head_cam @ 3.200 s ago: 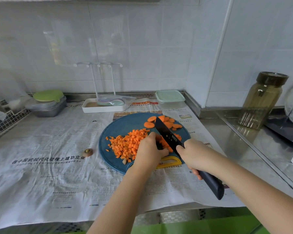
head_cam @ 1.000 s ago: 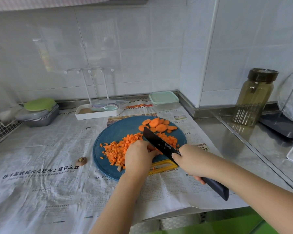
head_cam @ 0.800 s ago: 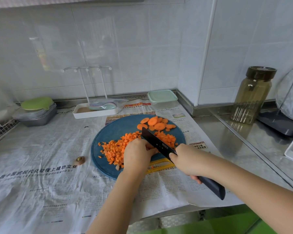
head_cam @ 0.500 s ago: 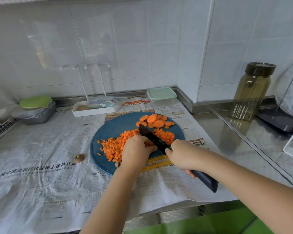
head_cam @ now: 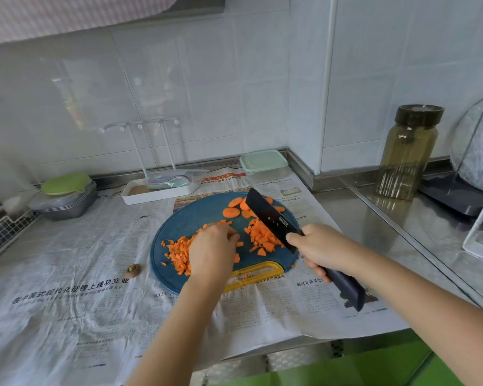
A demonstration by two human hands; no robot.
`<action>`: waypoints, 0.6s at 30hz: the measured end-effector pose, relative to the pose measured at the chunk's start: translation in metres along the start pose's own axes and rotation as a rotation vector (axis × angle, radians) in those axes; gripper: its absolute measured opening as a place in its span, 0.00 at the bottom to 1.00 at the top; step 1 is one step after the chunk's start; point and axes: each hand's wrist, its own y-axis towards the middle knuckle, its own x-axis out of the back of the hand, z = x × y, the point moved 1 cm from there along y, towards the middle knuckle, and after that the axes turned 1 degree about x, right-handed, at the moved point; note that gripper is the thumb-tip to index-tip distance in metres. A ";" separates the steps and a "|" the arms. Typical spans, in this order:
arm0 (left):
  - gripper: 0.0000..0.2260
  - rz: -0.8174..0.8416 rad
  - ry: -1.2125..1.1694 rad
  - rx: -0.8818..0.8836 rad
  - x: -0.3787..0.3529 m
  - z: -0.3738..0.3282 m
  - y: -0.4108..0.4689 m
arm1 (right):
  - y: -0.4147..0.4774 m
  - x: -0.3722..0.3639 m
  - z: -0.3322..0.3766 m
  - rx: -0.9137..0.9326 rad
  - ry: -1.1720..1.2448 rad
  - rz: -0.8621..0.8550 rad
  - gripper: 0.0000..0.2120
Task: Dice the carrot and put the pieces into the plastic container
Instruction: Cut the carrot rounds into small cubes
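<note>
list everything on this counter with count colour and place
cutting board: one, blue, yellow handle, on newspaper
diced carrot: two heaps, orange, on board
carrot slices: several, orange, board's far edge
knife: one, black, over right heap
plastic container: one, clear, mint lid, behind board
carrot end: one, brownish, left of board
newspaper: sheets, white, under board
rack tray: one, white, back centre
jar: one, amber, right, by wall
left hand: on left heap
right hand: grips knife handle

Steel counter (head_cam: 360,218); newspaper (head_cam: 67,274) spread over it; jar (head_cam: 407,154) standing right.
</note>
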 end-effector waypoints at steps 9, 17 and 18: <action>0.12 0.437 0.095 0.020 0.017 -0.003 -0.018 | -0.009 0.012 -0.015 -0.100 -0.120 -0.178 0.17; 0.04 0.354 0.175 0.063 0.009 -0.018 -0.025 | -0.004 -0.004 -0.007 -0.309 -0.206 -0.177 0.20; 0.03 0.346 0.196 0.063 0.009 -0.020 -0.025 | -0.003 -0.007 -0.005 -0.320 -0.241 -0.185 0.19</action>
